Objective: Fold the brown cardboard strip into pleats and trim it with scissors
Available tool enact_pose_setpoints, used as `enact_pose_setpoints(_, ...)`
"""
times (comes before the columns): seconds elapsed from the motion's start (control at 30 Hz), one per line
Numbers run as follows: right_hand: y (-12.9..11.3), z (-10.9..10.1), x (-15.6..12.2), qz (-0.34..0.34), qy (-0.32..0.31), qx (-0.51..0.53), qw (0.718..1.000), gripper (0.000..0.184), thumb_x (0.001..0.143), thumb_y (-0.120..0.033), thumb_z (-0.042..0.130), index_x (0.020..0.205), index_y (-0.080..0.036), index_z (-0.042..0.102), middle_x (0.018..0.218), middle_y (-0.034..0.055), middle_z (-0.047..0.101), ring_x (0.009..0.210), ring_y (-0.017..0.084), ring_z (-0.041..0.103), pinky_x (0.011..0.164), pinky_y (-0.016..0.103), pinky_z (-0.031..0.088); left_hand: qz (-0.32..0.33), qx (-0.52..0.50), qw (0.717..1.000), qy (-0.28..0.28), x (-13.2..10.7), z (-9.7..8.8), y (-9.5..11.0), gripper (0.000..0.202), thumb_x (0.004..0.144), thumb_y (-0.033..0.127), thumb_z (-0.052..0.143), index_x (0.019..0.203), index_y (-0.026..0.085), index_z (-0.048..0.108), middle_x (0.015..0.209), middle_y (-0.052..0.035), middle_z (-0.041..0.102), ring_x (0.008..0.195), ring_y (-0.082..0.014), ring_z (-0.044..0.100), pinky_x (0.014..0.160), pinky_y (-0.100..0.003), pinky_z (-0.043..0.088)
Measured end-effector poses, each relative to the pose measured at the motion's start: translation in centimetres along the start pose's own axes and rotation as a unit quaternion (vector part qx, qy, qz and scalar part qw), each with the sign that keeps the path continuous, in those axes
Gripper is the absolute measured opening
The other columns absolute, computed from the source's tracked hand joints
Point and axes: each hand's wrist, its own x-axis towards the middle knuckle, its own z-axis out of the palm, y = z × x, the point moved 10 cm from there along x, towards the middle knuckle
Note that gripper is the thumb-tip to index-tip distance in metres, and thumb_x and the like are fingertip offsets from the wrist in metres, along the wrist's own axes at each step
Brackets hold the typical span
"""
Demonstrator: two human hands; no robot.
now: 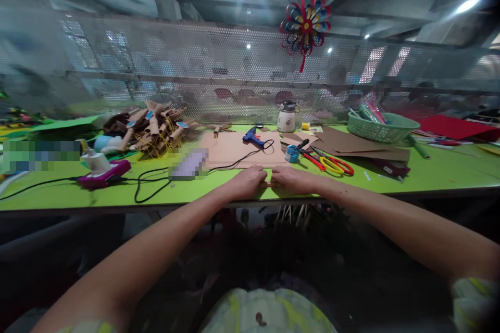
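Note:
My left hand (250, 182) and my right hand (289, 180) rest close together at the front edge of the green table, fingers curled down. Between them shows a short bit of a thin brown strip (269, 184), gripped from both sides; most of it is hidden under the fingers. Just beyond lies a stack of light brown cardboard sheets (222, 153) with a blue glue gun (253, 138) on top. A small blue jar (291, 154) with a dark-handled tool stands past my right hand, beside red-handled scissors (340, 165) and a yellow-handled pair (331, 165).
A heap of rolled brown paper pieces (156, 132) lies left, near a purple power strip (103, 174) with black cables. Behind stands a white bottle (286, 119). To the right are brown sheets (359, 148), a green basket (383, 127) and red paper (455, 127). Perforated mesh (234, 57) closes the back.

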Motion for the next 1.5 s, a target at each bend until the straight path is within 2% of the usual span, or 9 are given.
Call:
enact_pose_setpoints(0.33,-0.4,-0.3,-1.3,-0.002,0.055,0.034,0.998,0.021,0.084,-0.009,0.049,0.100,-0.012,0.061,0.092,0.0091,0.052,0.083,0.018,0.047,0.069,0.026,0.036,-0.009,-0.004,1.000,0.028,-0.6,0.2,-0.2,0.018,0.091,0.024,0.044,0.083,0.014,0.056,0.086,-0.0077,0.055,0.078,-0.0185,0.050,0.068,-0.029,0.039)
enact_pose_setpoints(0.67,-0.5,-0.4,-2.5,-0.009,0.028,0.046,0.999,0.035,0.074,-0.003,0.052,0.108,-0.013,0.059,0.097,0.0087,0.051,0.089,0.018,0.045,0.076,0.027,0.037,-0.008,-0.067,0.997,0.032,-0.7,0.1,-0.5,0.015,0.089,0.020,0.045,0.082,0.014,0.057,0.084,-0.0064,0.053,0.077,-0.0168,0.049,0.068,-0.027,0.039)
enact_pose_setpoints(0.83,-0.7,-0.6,-2.5,0.011,0.015,0.040,0.999,0.036,0.075,-0.002,0.052,0.108,-0.012,0.059,0.097,0.0091,0.052,0.089,0.018,0.047,0.074,0.026,0.036,0.003,-0.100,0.995,0.021,-1.2,-0.4,-0.8,0.014,0.085,0.014,0.046,0.084,0.014,0.060,0.084,-0.0060,0.055,0.077,-0.0162,0.052,0.068,-0.026,0.039)
enact_pose_setpoints(0.93,-0.9,-0.9,-2.2,0.020,0.007,0.016,1.000,0.027,0.079,-0.006,0.052,0.103,-0.013,0.062,0.095,0.0094,0.054,0.087,0.018,0.049,0.071,0.025,0.035,0.004,-0.083,0.997,-0.010,-1.3,-0.8,-0.7,0.016,0.080,0.013,0.048,0.081,0.015,0.064,0.079,-0.0056,0.056,0.072,-0.0161,0.052,0.062,-0.026,0.038)
enact_pose_setpoints(1.03,-1.1,-0.9,-1.1,0.021,-0.010,-0.024,0.999,0.016,0.085,-0.013,0.052,0.091,-0.014,0.066,0.088,0.0089,0.058,0.081,0.018,0.051,0.067,0.025,0.035,-0.003,-0.066,0.997,-0.035,-1.1,-1.0,-0.8,0.019,0.077,0.012,0.050,0.078,0.016,0.068,0.075,-0.0051,0.057,0.065,-0.0155,0.052,0.058,-0.026,0.036)
enact_pose_setpoints(1.13,-0.8,-0.6,0.2,0.040,-0.035,-0.066,0.996,0.018,0.087,-0.019,0.052,0.085,-0.013,0.068,0.082,0.0099,0.061,0.074,0.017,0.055,0.062,0.025,0.034,-0.032,-0.065,0.996,-0.044,-0.8,-0.8,-1.5,0.019,0.073,0.013,0.053,0.079,0.017,0.070,0.074,-0.0045,0.059,0.065,-0.0153,0.053,0.057,-0.025,0.036)
enact_pose_setpoints(1.27,-0.7,-0.5,1.3,0.058,-0.045,-0.098,0.992,0.024,0.090,-0.024,0.049,0.086,-0.011,0.069,0.081,0.0120,0.065,0.072,0.018,0.058,0.059,0.025,0.032,-0.074,-0.079,0.994,-0.034,-0.6,-0.2,-2.4,0.013,0.072,0.019,0.056,0.077,0.017,0.068,0.078,-0.0044,0.061,0.068,-0.0158,0.055,0.058,-0.024,0.037)
enact_pose_setpoints(1.37,-0.7,-0.8,1.2,0.060,-0.029,-0.103,0.992,0.024,0.090,-0.026,0.049,0.084,-0.012,0.069,0.081,0.0110,0.065,0.072,0.018,0.058,0.058,0.026,0.031,-0.055,-0.079,0.995,-0.026,-0.8,-0.4,-2.0,0.014,0.075,0.018,0.053,0.077,0.017,0.067,0.077,-0.0049,0.060,0.068,-0.0159,0.054,0.058,-0.025,0.036)
enact_pose_setpoints(1.5,-0.9,-1.0,0.7,0.048,-0.020,-0.092,0.994,0.017,0.087,-0.020,0.053,0.083,-0.013,0.067,0.081,0.0089,0.063,0.073,0.017,0.056,0.057,0.026,0.028,-0.003,-0.090,0.995,-0.046,-1.1,-0.7,-1.2,0.019,0.077,0.014,0.050,0.082,0.016,0.068,0.078,-0.0052,0.057,0.069,-0.0160,0.053,0.060,-0.025,0.036)
